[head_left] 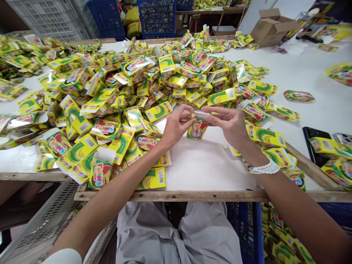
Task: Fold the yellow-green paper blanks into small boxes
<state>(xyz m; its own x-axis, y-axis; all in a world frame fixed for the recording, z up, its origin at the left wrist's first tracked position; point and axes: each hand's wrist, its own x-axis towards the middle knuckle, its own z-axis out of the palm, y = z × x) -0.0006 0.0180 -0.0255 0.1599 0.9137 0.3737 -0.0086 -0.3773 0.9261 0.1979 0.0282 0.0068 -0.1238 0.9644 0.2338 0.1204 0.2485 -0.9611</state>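
Observation:
Between my two hands a small yellow and green candy box (198, 129) stands upright over the white tabletop, its white top flap showing. My left hand (178, 124) has thumb and fingers closed on the box's upper left corner. My right hand (228, 123) is at its upper right, fingers stretched along the flap and thumb near the edge; a white beaded bracelet is on that wrist. Behind and to the left spreads a big pile of similar boxes (167, 68), several with their flaps up. One box with a raised flap (100, 172) is at the front edge, left of my left forearm.
A wooden strip (176, 195) edges the table. At right lie a black phone (316, 146) and more boxes. A cardboard carton (273, 27) stands at the back right. Blue crates (156, 16) are behind the table; a grey crate (41, 223) and a blue crate (247, 231) sit below.

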